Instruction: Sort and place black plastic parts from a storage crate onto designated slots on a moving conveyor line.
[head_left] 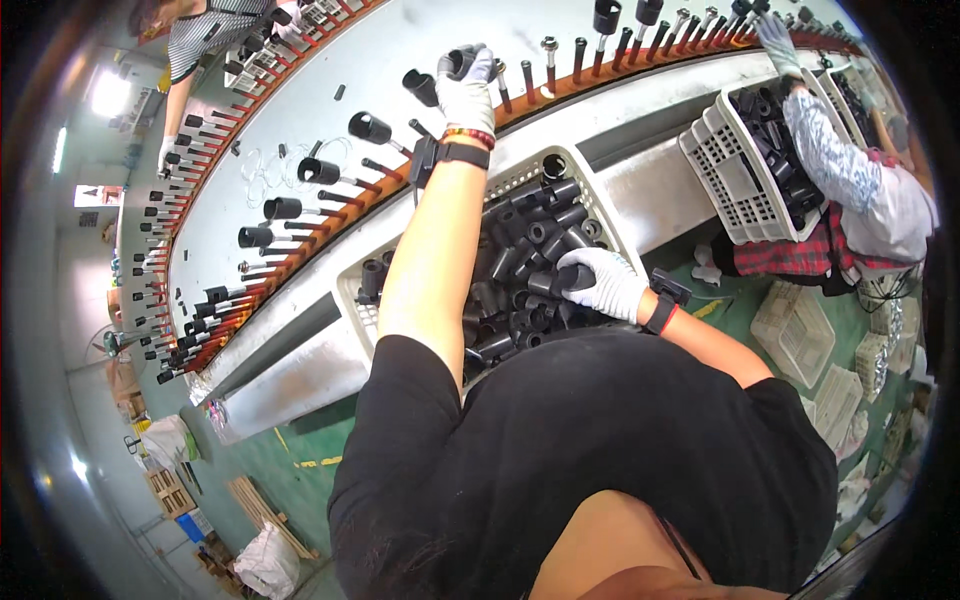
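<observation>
My left hand (466, 92), in a white glove, reaches over the curved row of upright rods and is closed round a black plastic sleeve (458, 64). Close beside it, another black sleeve (421, 87) sits on a rod. My right hand (608, 284), gloved too, is down at the right side of a white crate (622, 240). Its fingers are closed on a black sleeve (574, 279) among many loose black sleeves (510, 255) heaped there. My left forearm hides part of the crate and its contents.
A curved orange-brown rail (312, 236) carries the rods along the pale table (390, 40). At the right, a co-worker's sleeved arm (830, 150) passes another white crate (735, 190) of black parts. Across the table another person (205, 45) works. Empty crates (793, 330) stand on the green floor.
</observation>
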